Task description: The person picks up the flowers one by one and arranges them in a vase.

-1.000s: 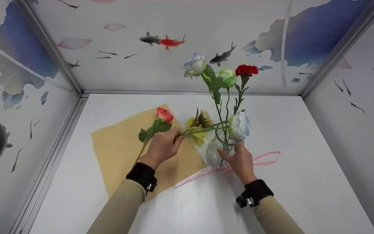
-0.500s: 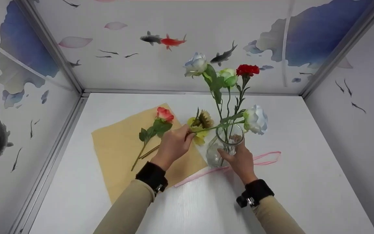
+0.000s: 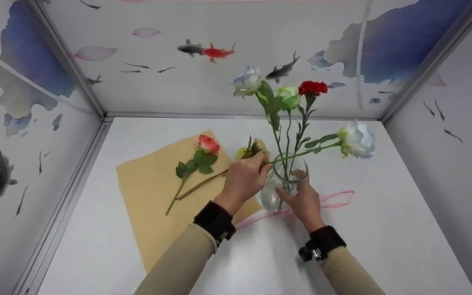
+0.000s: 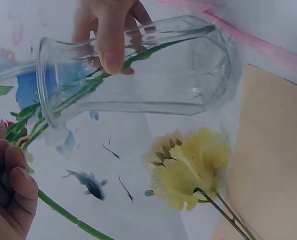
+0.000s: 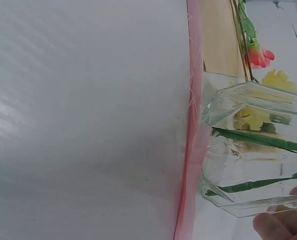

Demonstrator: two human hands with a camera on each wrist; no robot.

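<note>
My left hand pinches the green stem of a pale blue-white rose, whose bloom points right, past the vase mouth. My right hand grips the side of a clear glass vase, which stands upright in the head view. In the vase are another blue-white rose, a pale green rose and a red carnation; their stems show through the glass. Behind my left hand lie yellow flowers, partly hidden in the head view. In the right wrist view only fingertips of the right hand show.
Brown wrapping paper lies on the left of the white table, with a coral-pink rose on it. A pink ribbon runs along the vase base and loops out right. Printed walls enclose the table on three sides.
My left hand has moved right with the blue-white rose, whose bloom has gone from over the vase mouth to well right of it. My right hand stays on the vase.
</note>
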